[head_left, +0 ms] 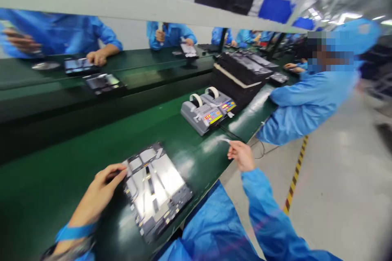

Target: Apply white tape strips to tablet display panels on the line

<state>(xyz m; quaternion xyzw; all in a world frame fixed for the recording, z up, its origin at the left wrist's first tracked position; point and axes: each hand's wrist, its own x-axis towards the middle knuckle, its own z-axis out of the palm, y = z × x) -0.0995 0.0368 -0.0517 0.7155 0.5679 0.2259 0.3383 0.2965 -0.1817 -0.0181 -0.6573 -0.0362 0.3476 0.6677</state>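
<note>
An opened tablet (157,187) lies flat on the green workbench, its silvery inner plate and dark electronics facing up. My left hand (102,187) grips its upper left corner between thumb and fingers. Out past the tablet's right side, my right hand (241,155) pinches a short strip of white tape (225,140) above the bench's front edge. Beyond that hand stand two grey tape dispensers (200,116) side by side, each with a white roll on top and lit coloured buttons.
Behind the dispensers sits a black foam stack (241,77) bearing more tablet parts. A raised shelf (134,65) runs along the far side, where co-workers in blue handle devices. To the right, another person (315,89) sits at the bench. A cable (229,132) trails from the dispensers.
</note>
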